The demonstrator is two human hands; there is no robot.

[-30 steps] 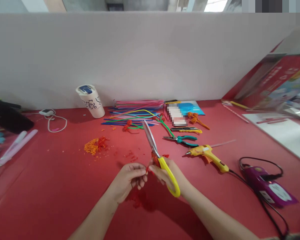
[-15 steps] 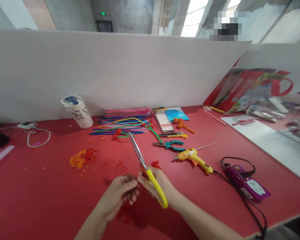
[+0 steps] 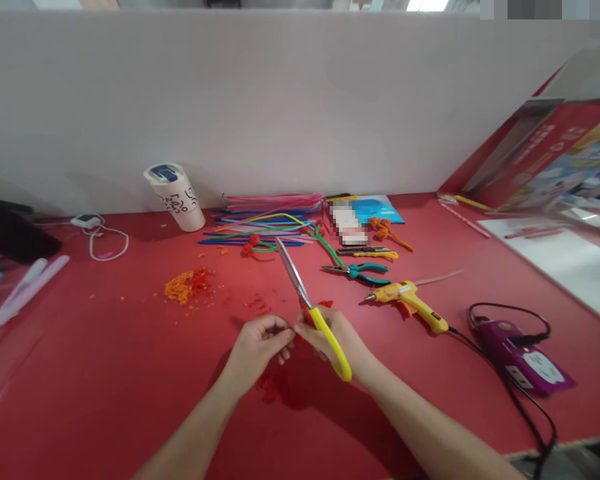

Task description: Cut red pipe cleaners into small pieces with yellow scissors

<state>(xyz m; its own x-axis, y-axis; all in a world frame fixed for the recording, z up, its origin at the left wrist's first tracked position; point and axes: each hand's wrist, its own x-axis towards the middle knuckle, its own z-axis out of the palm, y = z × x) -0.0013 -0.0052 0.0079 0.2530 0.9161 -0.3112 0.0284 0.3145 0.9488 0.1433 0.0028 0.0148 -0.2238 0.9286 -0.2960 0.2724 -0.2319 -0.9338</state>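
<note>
The head view is showing me the right hand (image 3: 347,333) holding scissors (image 3: 321,323), the left hand (image 3: 255,343) pinching narrowly beside it, whether on anything I can't tell. Turning the right wrist could, I'm judging, be swinging the blades (image 3: 294,273) toward the left. The scissors are slanting across the right hand; red scraps (image 3: 257,303) are lying beyond.

1. Red tabletop (image 3: 105,393): carries all items below. Reference item: 1 pair of green-handled pliers (image 3: 354,271).
2. Right of pliers, nearer: 1 yellow glue gun (image 3: 397,291); beyond it, 1 purple socket block (image 3: 540,370).
3. Just behind pliers: 1 cutter knife (image 3: 363,251).
4. Left of pliers: orange and red clippings (image 3: 179,287).
5. Behind pliers, leftward: pipe cleaners (image 3: 275,200); farther left, 1 white tumbler (image 3: 175,200).
</note>
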